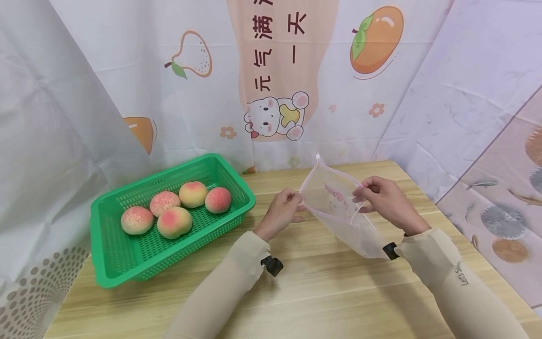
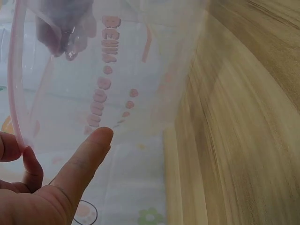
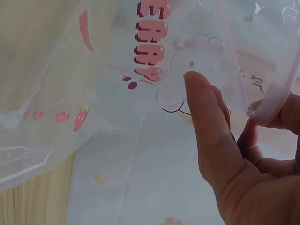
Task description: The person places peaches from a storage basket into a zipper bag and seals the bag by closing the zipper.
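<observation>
Bag [image 1: 343, 212] was open over table [image 1: 317, 296], R of green basket [image 1: 195, 244] w/ 5 peaches [image 1: 174, 223], & from afar I saw L hand [image 1: 280, 211] & R hand [image 1: 388, 201] each pinching its rim.

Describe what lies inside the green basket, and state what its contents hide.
Five peaches, coloured pink and yellow, lie inside the green basket; some of its perforated floor shows beside them. The floor directly beneath the peaches and their undersides are covered.
</observation>
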A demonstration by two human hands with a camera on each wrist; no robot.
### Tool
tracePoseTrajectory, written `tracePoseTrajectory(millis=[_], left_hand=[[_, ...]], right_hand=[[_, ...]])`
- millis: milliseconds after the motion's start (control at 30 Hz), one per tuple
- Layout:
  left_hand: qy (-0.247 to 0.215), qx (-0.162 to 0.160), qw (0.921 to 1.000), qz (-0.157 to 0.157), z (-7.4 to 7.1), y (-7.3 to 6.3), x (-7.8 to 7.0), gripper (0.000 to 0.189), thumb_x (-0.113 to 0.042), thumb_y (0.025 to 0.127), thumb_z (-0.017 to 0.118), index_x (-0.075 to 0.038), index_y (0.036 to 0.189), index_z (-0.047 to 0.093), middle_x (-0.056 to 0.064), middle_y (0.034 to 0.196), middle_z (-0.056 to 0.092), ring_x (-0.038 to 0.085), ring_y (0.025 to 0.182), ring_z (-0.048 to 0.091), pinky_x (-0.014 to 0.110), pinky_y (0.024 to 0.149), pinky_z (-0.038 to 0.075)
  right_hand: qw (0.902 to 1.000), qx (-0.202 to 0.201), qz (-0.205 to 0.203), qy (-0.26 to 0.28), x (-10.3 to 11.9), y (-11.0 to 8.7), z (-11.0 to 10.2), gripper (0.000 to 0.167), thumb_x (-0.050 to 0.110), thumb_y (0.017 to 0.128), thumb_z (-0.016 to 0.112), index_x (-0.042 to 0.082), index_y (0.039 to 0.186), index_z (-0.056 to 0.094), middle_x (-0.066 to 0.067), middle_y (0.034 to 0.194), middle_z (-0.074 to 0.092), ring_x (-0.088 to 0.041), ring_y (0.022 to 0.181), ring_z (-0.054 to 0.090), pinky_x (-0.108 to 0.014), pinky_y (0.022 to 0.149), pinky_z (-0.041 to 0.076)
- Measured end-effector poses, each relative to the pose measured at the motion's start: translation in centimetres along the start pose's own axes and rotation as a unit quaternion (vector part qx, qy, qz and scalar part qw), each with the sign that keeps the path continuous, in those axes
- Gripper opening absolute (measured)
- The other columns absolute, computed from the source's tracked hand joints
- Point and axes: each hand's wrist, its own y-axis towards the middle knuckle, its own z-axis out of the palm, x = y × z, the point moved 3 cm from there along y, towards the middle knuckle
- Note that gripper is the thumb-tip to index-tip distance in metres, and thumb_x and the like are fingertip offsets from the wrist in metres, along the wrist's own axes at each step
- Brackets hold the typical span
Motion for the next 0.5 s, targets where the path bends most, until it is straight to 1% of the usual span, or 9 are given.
tracePoseTrajectory(millis=[233,400,500], left_hand=[[0.008,0.004,0.9999,-0.005,0.1,-0.1,0.2,0.029,-0.021,0.105,0.048,0.005,0.115,0.056,0.019,0.121,0.06,0.033,0.107,0.067,0.04,0.079,0.06],[0.018,0.005,0.9998,-0.01,0.2,-0.3,0.1,0.028,-0.023,0.105,0.049,0.004,0.112,0.057,0.018,0.119,0.06,0.032,0.106,0.066,0.036,0.076,0.06],[0.024,0.007,0.9996,-0.014,0.1,-0.4,-0.1,0.03,-0.026,0.105,0.05,0.002,0.114,0.056,0.017,0.121,0.06,0.033,0.108,0.065,0.036,0.077,0.06]], right_hand=[[1.0,0.004,-0.009,0.001,0.7,0.2,0.4,0.024,0.015,0.104,0.05,-0.009,0.108,0.051,-0.026,0.112,0.065,-0.015,0.09,0.069,-0.033,0.071,0.06],[0.9999,0.007,-0.007,0.009,1.0,0.5,0.7,0.026,0.017,0.104,0.05,-0.009,0.109,0.05,-0.026,0.113,0.064,-0.018,0.091,0.069,-0.034,0.071,0.06],[0.9998,0.006,-0.008,0.018,1.1,0.7,0.7,0.027,0.017,0.105,0.049,-0.009,0.109,0.049,-0.027,0.113,0.063,-0.017,0.091,0.068,-0.035,0.071,0.061]])
